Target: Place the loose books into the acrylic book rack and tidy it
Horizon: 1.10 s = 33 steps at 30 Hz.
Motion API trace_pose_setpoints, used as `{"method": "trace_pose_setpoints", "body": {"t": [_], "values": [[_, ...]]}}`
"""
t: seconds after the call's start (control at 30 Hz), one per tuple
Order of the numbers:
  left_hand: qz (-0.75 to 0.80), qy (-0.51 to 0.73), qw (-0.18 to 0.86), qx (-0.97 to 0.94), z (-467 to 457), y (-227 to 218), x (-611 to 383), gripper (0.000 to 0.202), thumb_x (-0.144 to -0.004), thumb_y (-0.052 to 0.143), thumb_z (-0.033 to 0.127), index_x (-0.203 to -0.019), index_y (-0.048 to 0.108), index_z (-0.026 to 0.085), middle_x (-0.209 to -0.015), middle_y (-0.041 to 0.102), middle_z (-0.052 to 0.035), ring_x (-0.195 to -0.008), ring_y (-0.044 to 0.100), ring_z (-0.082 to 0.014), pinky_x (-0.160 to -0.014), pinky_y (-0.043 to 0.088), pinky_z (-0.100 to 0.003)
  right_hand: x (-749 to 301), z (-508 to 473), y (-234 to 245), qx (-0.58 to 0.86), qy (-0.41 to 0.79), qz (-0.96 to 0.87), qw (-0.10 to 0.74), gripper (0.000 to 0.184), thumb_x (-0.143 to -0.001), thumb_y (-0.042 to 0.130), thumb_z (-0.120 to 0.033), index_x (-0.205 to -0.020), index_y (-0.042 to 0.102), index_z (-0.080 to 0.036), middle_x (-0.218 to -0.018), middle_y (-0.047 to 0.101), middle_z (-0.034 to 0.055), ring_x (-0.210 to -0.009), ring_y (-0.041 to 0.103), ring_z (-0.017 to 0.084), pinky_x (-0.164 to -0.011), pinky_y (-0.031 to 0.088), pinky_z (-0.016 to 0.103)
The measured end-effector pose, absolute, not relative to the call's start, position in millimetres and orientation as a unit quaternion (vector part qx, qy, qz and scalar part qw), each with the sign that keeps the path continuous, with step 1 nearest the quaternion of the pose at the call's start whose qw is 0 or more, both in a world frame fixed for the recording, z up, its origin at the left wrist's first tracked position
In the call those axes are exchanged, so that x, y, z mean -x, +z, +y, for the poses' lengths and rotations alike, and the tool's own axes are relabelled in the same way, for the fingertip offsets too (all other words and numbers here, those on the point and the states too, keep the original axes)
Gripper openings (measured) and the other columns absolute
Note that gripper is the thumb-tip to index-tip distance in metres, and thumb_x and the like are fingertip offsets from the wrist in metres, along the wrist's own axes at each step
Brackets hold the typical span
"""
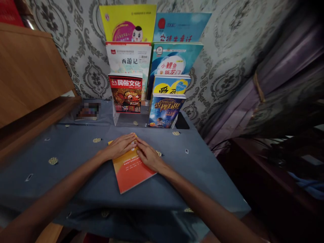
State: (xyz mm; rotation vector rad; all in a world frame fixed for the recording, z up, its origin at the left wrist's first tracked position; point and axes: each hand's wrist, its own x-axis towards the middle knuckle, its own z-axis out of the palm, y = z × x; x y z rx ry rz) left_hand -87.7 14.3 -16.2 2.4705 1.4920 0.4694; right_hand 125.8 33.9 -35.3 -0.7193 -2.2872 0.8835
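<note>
Orange-yellow paperback [135, 179] beneath both hands

Left hand [123, 145] and right hand [149, 156] equally near, fingers together — its long axis runs from fingertips toward the wearer.

White book [129, 58]: "西游记"; red book [126, 94]: "民俗文化".

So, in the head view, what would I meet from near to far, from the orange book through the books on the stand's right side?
Orange book, dark-blue book, blue-and-yellow book, teal book, rear blue book, patterned backdrop.
</note>
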Motion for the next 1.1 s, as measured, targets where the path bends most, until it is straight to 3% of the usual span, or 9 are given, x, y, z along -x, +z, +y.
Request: {"method": "trace_pose_setpoints", "body": {"t": [0.5,0.67,1.1], "values": [[0.499,0.141,0.055,-0.854,20.8,-20.7,83.7,0.066,-0.103,0.027,0.058,-0.145,0.048,0.012,-0.155,0.044,-0.0150,-0.147,0.037,-0.0225,-0.120,0.030,-0.038,-128.2,30.6,-28.4,0.276,0.308,-0.879,0.239,0.056,-0.095,0.043,-0.025,-0.148,0.044,-0.004,-0.159,0.033,0.0224,-0.149,0.032,0.029,-0.123,0.028,0.051],[0.489,0.136,0.053,-0.860,21.0,-22.0,85.7,0.063,-0.104,0.026,0.055,-0.145,0.049,0.014,-0.156,0.042,-0.0136,-0.148,0.034,-0.0224,-0.121,0.028,-0.039,-136.7,26.7,-31.1,0.271,0.321,-0.873,0.246,0.053,-0.096,0.045,-0.027,-0.148,0.046,-0.013,-0.160,0.035,0.0166,-0.148,0.034,0.027,-0.122,0.029,0.051],[0.483,0.129,0.056,-0.864,18.8,-23.1,88.9,0.059,-0.104,0.026,0.054,-0.150,0.042,0.020,-0.160,0.036,-0.0085,-0.150,0.029,-0.0203,-0.123,0.024,-0.039,-156.6,6.9,-26.0,0.271,0.339,-0.869,0.238,0.057,-0.098,0.049,-0.038,-0.152,0.042,-0.020,-0.161,0.033,0.0099,-0.149,0.033,0.028,-0.123,0.026,0.052]]}}
